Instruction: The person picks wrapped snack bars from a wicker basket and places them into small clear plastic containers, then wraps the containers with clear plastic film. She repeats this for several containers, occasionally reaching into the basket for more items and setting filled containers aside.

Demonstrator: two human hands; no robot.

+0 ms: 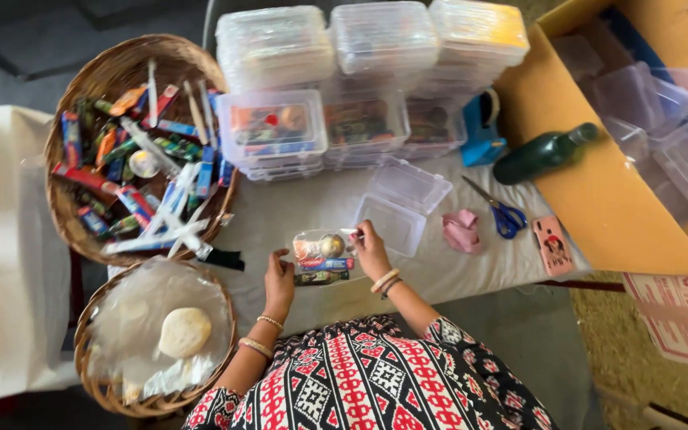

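Observation:
My left hand [279,279] and my right hand [371,248] hold the two ends of a small clear plastic box [324,256] near the table's front edge. Inside it lie small packets, tubes and a round item. Just beyond my right hand lies an empty clear box with its hinged lid open [401,207]. A wicker basket [109,76] of toothbrushes, small tubes and packets stands at the left.
Stacks of filled clear boxes [360,80] line the back of the table. A second basket [93,374] lined with plastic holds a pale round item. A green bottle [543,153], blue scissors [505,215], pink cloth [461,231], a phone [553,245] and a cardboard carton of empty boxes [599,199] lie right.

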